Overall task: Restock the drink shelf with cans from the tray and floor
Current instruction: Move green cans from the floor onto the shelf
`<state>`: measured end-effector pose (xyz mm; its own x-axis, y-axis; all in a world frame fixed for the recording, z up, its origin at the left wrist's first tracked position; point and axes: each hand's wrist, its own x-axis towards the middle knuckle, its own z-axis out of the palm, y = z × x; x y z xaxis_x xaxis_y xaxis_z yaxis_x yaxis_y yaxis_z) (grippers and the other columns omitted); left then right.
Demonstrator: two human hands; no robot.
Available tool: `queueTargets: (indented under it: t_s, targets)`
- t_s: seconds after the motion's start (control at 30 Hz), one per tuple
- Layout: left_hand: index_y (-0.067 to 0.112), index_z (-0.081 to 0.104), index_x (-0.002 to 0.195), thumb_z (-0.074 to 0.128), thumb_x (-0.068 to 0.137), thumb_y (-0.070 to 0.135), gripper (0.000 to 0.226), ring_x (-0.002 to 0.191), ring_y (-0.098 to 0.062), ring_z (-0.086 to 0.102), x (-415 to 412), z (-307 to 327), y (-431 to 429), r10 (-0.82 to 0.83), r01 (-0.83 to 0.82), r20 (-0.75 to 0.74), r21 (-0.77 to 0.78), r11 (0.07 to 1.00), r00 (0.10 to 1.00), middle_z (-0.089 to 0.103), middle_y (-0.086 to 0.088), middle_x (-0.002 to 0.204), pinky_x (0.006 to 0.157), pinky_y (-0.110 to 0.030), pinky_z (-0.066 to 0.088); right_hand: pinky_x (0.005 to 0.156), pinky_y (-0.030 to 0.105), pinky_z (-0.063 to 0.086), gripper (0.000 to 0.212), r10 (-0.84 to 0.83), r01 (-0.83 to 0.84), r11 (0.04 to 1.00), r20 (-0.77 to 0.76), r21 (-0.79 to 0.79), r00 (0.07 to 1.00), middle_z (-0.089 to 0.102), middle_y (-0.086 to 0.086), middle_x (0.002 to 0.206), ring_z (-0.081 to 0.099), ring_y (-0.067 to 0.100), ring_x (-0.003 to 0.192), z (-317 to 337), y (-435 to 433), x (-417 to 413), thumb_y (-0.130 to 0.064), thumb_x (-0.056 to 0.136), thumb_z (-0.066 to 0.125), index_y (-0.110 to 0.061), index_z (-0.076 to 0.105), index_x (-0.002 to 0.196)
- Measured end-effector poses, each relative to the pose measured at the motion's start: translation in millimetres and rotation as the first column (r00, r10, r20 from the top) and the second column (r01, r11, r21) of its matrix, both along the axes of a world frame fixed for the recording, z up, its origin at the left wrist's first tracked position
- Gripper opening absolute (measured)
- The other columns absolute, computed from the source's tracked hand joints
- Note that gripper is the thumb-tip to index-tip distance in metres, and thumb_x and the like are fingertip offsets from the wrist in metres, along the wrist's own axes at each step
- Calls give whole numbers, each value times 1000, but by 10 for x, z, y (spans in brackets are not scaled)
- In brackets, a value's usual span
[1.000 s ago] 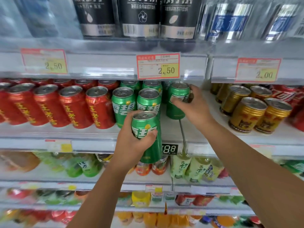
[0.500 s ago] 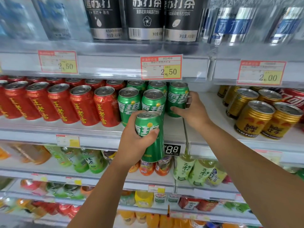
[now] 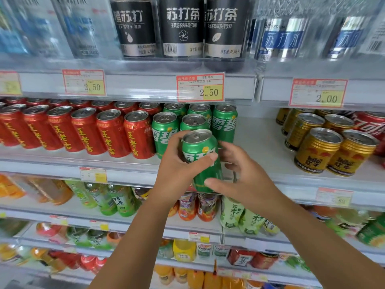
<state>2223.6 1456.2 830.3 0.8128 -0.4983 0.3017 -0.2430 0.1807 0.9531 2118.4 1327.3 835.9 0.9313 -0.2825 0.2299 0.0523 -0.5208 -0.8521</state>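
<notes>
Gripping a green aluminium soft-drink can point(image 3: 201, 151) at the centre of the frame, the left hand point(image 3: 177, 170) holds it tilted before the white drink shelf point(image 3: 260, 142). The right hand point(image 3: 250, 180) cups its lower side, thumb on the front. Placing appears to be in hand; next, the can likely needs standing upright before the shelved green cans point(image 3: 224, 126).

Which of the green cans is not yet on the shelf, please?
The tilted green can, gripped by the left hand, right hand at its lower end; the other green cans stand upright on the shelf.
</notes>
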Motion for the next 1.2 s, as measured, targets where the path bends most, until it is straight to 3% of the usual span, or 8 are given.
queueTargets:
  t_s: [0.17,0.3,0.4,0.53,0.63,0.97,1.1,1.2]
  targets:
    - [26,52,127,88,69,24,67,102,-6,67,-63,48,-88,15,-23,121,65,998,993,69,12,111,89,-30,56,87,23,53,66,-170,162,984,138,71,976,62,-21,116,60,-6,103,-51,84,98,-34,68,84,-40,47,122]
    - [30,54,128,78,73,52,64,111,7,57,87,-73,116,71,-131,282,201,971,957,63,19,119,93,-13,45,77,9,48,69,-306,291,950,160,112,938,60,-22,109,57,-12,98,19,-59,215,-36,64,87,-31,47,121]
    - [29,67,116,76,72,57,52,104,6,55,216,-286,247,149,-358,522,327,875,840,65,18,113,92,-19,45,83,19,49,67,-385,375,923,151,90,911,58,-20,105,58,-6,96,24,-238,362,-27,65,87,-27,46,118]
    - [29,72,106,63,70,64,50,99,-14,61,387,-604,230,62,-526,777,363,769,627,69,10,104,91,-28,36,84,32,53,67,-414,413,910,62,27,908,62,-13,102,62,3,94,-65,-397,505,-27,62,88,-22,47,115]
    - [32,71,103,62,70,62,46,96,-15,58,436,-710,188,81,-558,809,325,763,582,66,12,100,86,-25,25,88,39,54,69,-403,402,915,45,19,914,65,-7,109,64,8,96,-107,-445,573,-30,61,89,-20,48,117]
    - [24,69,113,65,71,54,51,102,-22,57,367,-761,152,149,-576,811,259,775,566,66,5,107,94,-29,29,101,31,42,83,-376,375,923,2,-83,926,53,-4,132,50,10,120,-127,-423,429,-42,71,81,-21,37,139]
    - [15,64,119,69,78,35,46,107,-22,52,28,-725,21,220,-583,843,131,802,491,63,-3,112,94,-36,36,89,19,46,44,-483,464,875,223,137,847,63,-7,111,60,4,103,-186,-429,-152,-27,87,70,-29,48,125]
    - [13,66,112,64,82,27,34,99,-20,51,-427,-837,-279,92,-381,813,166,909,575,63,-3,103,89,-28,38,77,23,52,26,-578,538,816,251,214,777,68,-3,94,65,11,90,-427,-517,-753,-15,93,62,-26,53,115]
